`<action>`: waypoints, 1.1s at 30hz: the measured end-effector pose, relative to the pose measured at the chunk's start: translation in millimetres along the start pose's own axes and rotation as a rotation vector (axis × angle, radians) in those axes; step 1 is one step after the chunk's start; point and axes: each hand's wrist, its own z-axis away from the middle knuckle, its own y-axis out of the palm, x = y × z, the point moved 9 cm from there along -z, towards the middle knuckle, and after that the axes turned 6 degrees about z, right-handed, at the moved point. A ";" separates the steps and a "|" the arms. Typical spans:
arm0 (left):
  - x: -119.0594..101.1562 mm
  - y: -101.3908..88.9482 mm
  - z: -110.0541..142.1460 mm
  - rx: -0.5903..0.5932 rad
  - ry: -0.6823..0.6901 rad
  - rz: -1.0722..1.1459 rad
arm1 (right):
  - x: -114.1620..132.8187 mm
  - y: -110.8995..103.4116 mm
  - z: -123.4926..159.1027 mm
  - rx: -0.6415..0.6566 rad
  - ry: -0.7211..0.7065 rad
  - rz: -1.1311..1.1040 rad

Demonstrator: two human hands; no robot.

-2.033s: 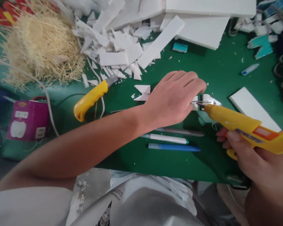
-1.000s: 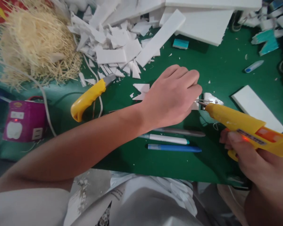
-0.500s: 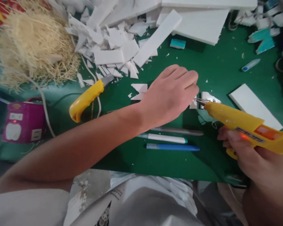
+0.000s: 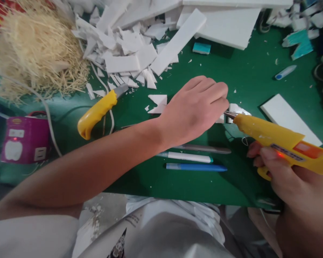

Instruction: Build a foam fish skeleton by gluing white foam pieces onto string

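My right hand (image 4: 285,168) is wrapped round the handle of a yellow glue gun (image 4: 269,134), whose red light glows. Its metal nozzle points left, right at the fingertips of my left hand (image 4: 197,105). The fingers of that hand are curled and pinched together; whatever they hold is hidden behind the hand. Just beyond the nozzle lies a small white foam piece (image 4: 237,109), partly covered by the gun. Another notched white foam scrap (image 4: 159,103) rests left of my left wrist. Below the wrist lie a grey metal tool (image 4: 207,148), a white marker (image 4: 190,157) and a blue pen (image 4: 196,167).
A yellow-handled knife (image 4: 97,114) lies to the left, near a purple power socket box (image 4: 25,139) with cords. Straw (image 4: 40,50) and heaped foam offcuts (image 4: 123,63) fill the back left. A white foam block (image 4: 290,118) lies right, behind the gun.
My left hand has shifted very slightly right, closer to the nozzle. The whole view has moved a little; both hands keep the same grip.
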 end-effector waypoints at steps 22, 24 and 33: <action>-1.8 -1.0 4.5 -0.029 0.056 0.012 | 4.3 3.0 -5.1 -0.008 0.000 0.007; -2.8 0.0 4.9 -0.036 0.059 0.029 | 0.0 1.6 -2.8 -0.013 0.005 -0.014; -3.5 5.3 0.5 0.020 0.012 0.026 | -8.1 1.0 2.4 -0.075 0.073 -0.125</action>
